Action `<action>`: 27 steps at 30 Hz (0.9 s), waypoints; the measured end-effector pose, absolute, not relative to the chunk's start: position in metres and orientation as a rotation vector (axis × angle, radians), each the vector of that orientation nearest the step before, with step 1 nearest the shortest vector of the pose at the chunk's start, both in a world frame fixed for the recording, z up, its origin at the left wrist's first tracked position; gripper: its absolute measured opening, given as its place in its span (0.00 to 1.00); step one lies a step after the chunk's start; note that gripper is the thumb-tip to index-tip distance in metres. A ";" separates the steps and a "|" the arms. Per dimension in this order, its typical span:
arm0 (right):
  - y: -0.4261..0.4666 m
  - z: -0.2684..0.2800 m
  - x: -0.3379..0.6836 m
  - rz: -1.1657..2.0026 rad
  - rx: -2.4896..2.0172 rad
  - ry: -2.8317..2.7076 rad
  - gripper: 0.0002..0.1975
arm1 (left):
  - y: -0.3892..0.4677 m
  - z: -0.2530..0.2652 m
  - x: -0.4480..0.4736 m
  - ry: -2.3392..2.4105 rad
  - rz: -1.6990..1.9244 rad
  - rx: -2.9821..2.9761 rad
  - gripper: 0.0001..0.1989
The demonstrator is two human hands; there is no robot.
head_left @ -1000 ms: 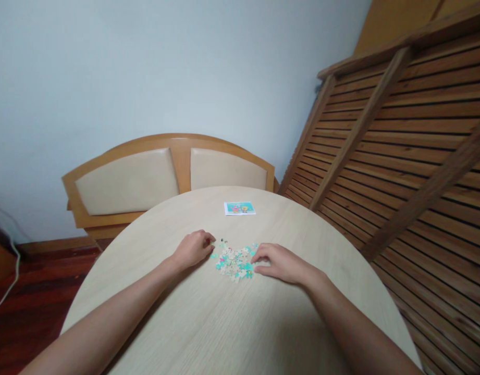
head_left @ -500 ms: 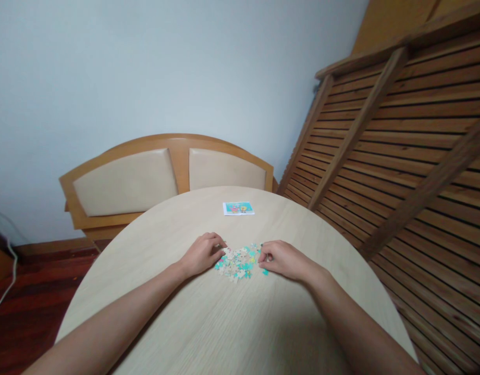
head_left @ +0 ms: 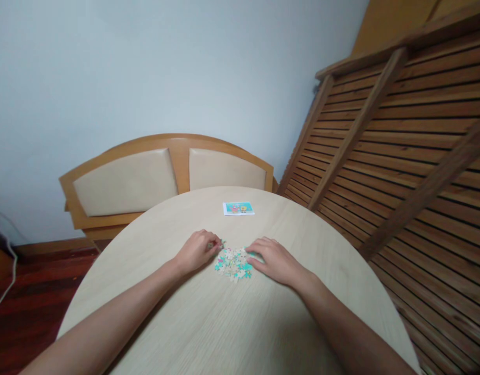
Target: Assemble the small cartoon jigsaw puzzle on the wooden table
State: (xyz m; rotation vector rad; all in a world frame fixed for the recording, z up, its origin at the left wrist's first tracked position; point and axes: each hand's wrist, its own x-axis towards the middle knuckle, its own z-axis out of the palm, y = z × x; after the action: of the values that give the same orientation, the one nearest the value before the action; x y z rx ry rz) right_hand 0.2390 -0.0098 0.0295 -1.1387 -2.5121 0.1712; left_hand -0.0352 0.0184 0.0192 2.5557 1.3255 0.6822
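Observation:
A loose pile of small jigsaw puzzle pieces (head_left: pixel 234 264), pale grey and turquoise with bits of yellow and pink, lies on the round table. At the pile's upper left edge is my left hand (head_left: pixel 199 250), its fingers curled and pinched together; a small piece shows at the fingertips. My right hand (head_left: pixel 274 259) rests over the right side of the pile, thumb and fingers apart, fingertips on or just above the pieces. Some pieces are covered by its fingers. Beyond the pile lies a small picture card (head_left: pixel 240 208) with cartoon figures on turquoise.
The pale wooden table (head_left: pixel 177 323) has a curved edge all round. Behind it stands a headboard (head_left: pixel 181 143) with cream panels against the wall. A slatted wooden frame (head_left: pixel 380 140) leans at the right. A white cable (head_left: pixel 15 265) hangs at the left.
My right hand has moved left onto the pile and its fingers have spread from a pinch. My left hand has shifted slightly left and up. The card has stayed put.

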 end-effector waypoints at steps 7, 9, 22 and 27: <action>-0.009 0.016 0.233 0.172 -1.070 -2.544 0.14 | 0.018 0.022 -0.036 1.279 0.568 2.711 0.09; -0.007 0.015 0.233 0.171 -1.068 -2.547 0.13 | 0.018 0.021 -0.035 1.284 0.541 2.712 0.09; -0.008 0.024 0.230 0.099 -1.190 -2.559 0.08 | 0.012 0.016 -0.028 1.151 0.609 2.711 0.11; -0.009 0.025 0.230 0.094 -1.191 -2.546 0.07 | 0.012 0.007 -0.023 1.075 0.592 2.757 0.11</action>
State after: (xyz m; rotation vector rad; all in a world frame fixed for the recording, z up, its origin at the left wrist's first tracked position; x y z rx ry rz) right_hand 0.2299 -0.0086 0.0248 -1.1908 -2.5459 0.0935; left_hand -0.0231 0.0120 0.0066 2.7567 1.0755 0.5922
